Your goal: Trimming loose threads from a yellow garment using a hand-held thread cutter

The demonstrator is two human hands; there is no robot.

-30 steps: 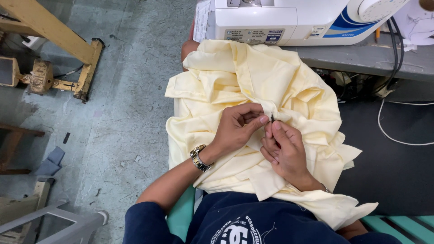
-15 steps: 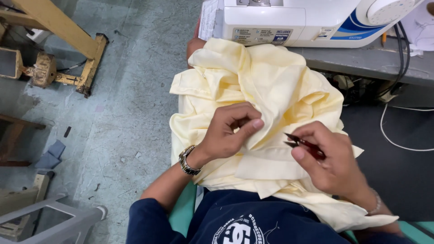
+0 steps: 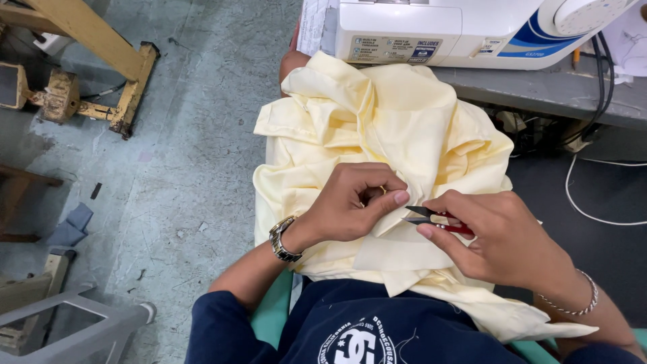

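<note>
My left hand (image 3: 350,205) pinches a fold of the pale yellow garment (image 3: 391,128) on my lap, my right hand (image 3: 502,239) grips red thread snips (image 3: 438,219) beside it, so I'd keep the cloth taut and nip only thread.

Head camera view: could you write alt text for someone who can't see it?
A person's left hand pinches pale yellow fabric on their lap while the right hand holds small red thread snips beside it. A white sewing machine sits ahead.

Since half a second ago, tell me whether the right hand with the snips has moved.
Yes. The right hand has brought the red thread snips back leftward across the yellow garment, and the blades now almost meet the left hand.
</note>
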